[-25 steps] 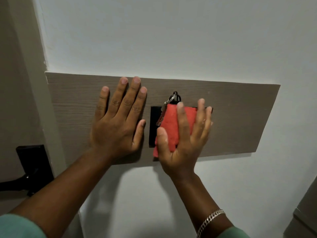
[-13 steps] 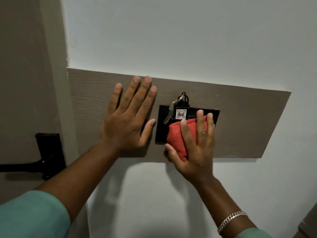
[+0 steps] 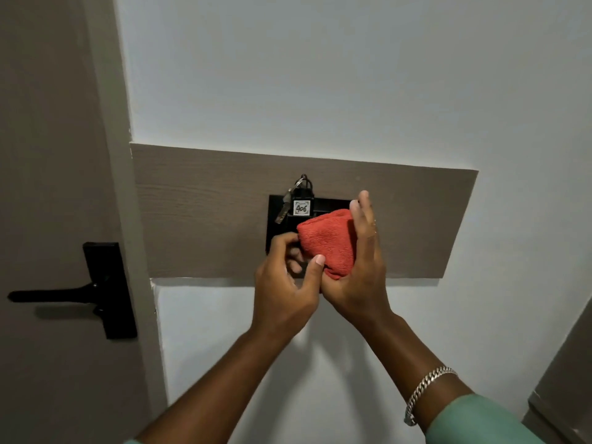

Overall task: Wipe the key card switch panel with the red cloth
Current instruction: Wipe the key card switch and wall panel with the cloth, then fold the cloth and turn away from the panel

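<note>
Two hands meet in front of the black key card switch panel [image 3: 276, 216], which sits in a brown wood-grain board [image 3: 198, 206] on a white wall [image 3: 320, 75]. I see my right hand [image 3: 358, 270] cupped around the red cloth [image 3: 326, 243], palm turned toward nine o'clock, thumb across the cloth's lower edge and the fingers [image 3: 363, 206] rising straight along its three o'clock side. My left hand [image 3: 285, 280] has its fingers curled in, the tips at the cloth's nine o'clock edge; whether they pinch the fabric or only touch it, I cannot tell. The cloth is bunched into a folded wad and covers the panel's centre and its three o'clock half; whether it presses on the panel face I cannot tell.

The board's bare surface runs wide toward nine and three o'clock of the panel, and plain wall lies open at twelve and six. The board's nine o'clock end butts against a door frame [image 3: 109, 187], with a black door handle [image 3: 64, 294] well apart beyond it.

A black key fob [image 3: 302, 200] with a metal key [image 3: 283, 208] hangs at the panel's twelve o'clock edge; its white tag reads "406". A chain bracelet [image 3: 427, 390] circles my right wrist above a green sleeve [image 3: 480, 424].
</note>
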Demonstrator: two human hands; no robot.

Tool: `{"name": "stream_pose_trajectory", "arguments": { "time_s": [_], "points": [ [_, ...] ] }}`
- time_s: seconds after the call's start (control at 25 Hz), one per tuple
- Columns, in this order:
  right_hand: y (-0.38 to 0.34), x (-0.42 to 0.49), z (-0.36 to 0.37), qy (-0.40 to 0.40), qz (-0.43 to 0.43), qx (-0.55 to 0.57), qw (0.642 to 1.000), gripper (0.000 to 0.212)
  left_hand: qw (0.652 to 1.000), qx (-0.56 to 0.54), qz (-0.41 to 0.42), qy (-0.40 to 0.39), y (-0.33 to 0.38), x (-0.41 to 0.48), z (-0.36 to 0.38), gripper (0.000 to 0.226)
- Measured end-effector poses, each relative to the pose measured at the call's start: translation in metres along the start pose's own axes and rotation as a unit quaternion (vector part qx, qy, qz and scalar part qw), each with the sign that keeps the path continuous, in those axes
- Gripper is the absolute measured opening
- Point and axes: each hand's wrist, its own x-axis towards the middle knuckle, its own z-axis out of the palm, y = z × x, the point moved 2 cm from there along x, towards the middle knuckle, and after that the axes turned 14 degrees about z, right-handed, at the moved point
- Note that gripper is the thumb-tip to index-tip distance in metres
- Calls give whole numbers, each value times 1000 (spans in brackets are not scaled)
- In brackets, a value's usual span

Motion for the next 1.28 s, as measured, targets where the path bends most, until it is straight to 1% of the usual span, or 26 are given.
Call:
{"name": "stream_pose_trajectory", "arguments": {
  "time_s": [0.08, 0.12, 0.16, 0.2, 0.24, 0.28, 0.36, 0.4, 0.44, 0.48, 0.56, 0.6, 0.68, 0.76, 0.84, 0.88, 0.92, 1.0, 1.04, 1.16, 1.28],
  "points": [
    [-3, -7, -14, -14, -14, 6, 1000, 98, 994, -86, -62, -26, 6, -1, 10, 36],
    [-3, -11, -23, -29, -7, 6, 1000, 97, 984, -143, -100, -46, 9, -1, 17, 36],
    [0, -17, -36, -49, 21, 14, 998, 99, 967, -203, -139, -61, 11, -2, 28, 35],
    [3, -22, -46, -76, 73, 39, 994, 103, 948, -255, -177, -67, 10, -3, 35, 36],
    [11, -29, -59, -100, 146, 80, 981, 109, 927, -297, -215, -74, 10, -7, 47, 36],
    [22, -36, -72, -113, 223, 126, 960, 114, 907, -330, -247, -81, 12, -11, 61, 33],
    [53, -53, -107, -114, 364, 208, 901, 115, 878, -368, -293, -88, 15, -26, 96, 27],
    [71, -63, -126, -109, 424, 235, 868, 112, 868, -375, -313, -88, 16, -36, 117, 27],
    [91, -73, -149, -96, 470, 243, 843, 106, 861, -373, -333, -91, 18, -49, 142, 29],
    [110, -83, -169, -80, 497, 232, 832, 95, 858, -361, -352, -97, 19, -61, 165, 30],
    [153, -102, -214, -32, 534, 186, 824, 70, 852, -325, -393, -121, 23, -91, 225, 31],
    [171, -111, -231, -16, 551, 172, 817, 60, 845, -309, -418, -127, 24, -106, 252, 31],
    [214, -128, -271, 6, 580, 152, 800, 47, 820, -291, -473, -137, 26, -137, 313, 32],
    [263, -147, -315, 28, 602, 118, 789, 39, 798, -272, -506, -182, 29, -170, 380, 33],
    [311, -167, -363, 34, 611, 29, 791, 38, 765, -275, -532, -235, 34, -208, 443, 39],
    [333, -176, -386, 37, 611, -8, 791, 39, 753, -277, -542, -252, 37, -225, 471, 48],
    [354, -185, -408, 43, 618, -30, 785, 42, 747, -270, -547, -265, 39, -243, 499, 60],
    [392, -201, -445, 44, 641, -55, 765, 51, 755, -243, -546, -268, 44, -274, 547, 76],
    [411, -207, -458, 43, 649, -67, 756, 55, 762, -235, -544, -262, 45, -286, 567, 79],
    [458, -222, -479, 39, 665, -124, 735, 60, 770, -224, -538, -260, 40, -319, 615, 73],
    [492, -233, -482, 40, 667, -151, 729, 59, 756, -246, -536, -285, 30, -338, 630, 67]
  ]
}}
